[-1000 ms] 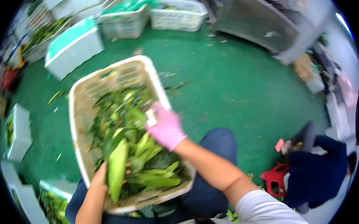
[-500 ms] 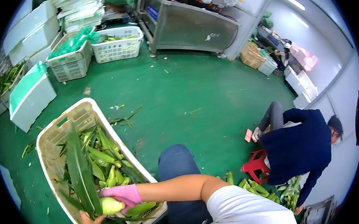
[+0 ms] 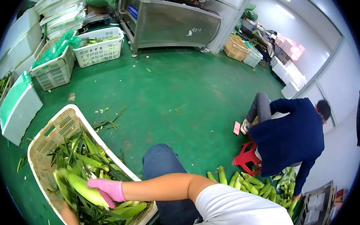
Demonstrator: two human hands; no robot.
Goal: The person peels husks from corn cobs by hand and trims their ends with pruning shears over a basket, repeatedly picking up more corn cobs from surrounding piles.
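Observation:
My right hand (image 3: 106, 190), in a pink glove, is closed around a pale green ear of corn (image 3: 82, 187) above the crate. A thin, shiny, blade-like thing (image 3: 89, 173) shows beside the glove's fingers; I cannot make out what it is. My left hand (image 3: 69, 217), bare and partly cut off, is low at the crate's left side, close to the corn. Its fingers are hidden. Beneath both hands, the white plastic crate (image 3: 34, 156) holds green corn husks (image 3: 90, 160) and leaves.
A person (image 3: 289, 135) in dark blue sits on a red stool (image 3: 247, 157) at right, one hand by a pile of corn (image 3: 261, 187). White crates (image 3: 99, 52), foam boxes (image 3: 19, 109) and a metal table (image 3: 167, 25) stand at the back. Husk scraps (image 3: 109, 122) lie on the green floor.
The long dark leaf over the crate is gone from sight. The ear of corn now lies lengthwise by the pink glove. My left hand has shifted left, and the view has turned slightly right.

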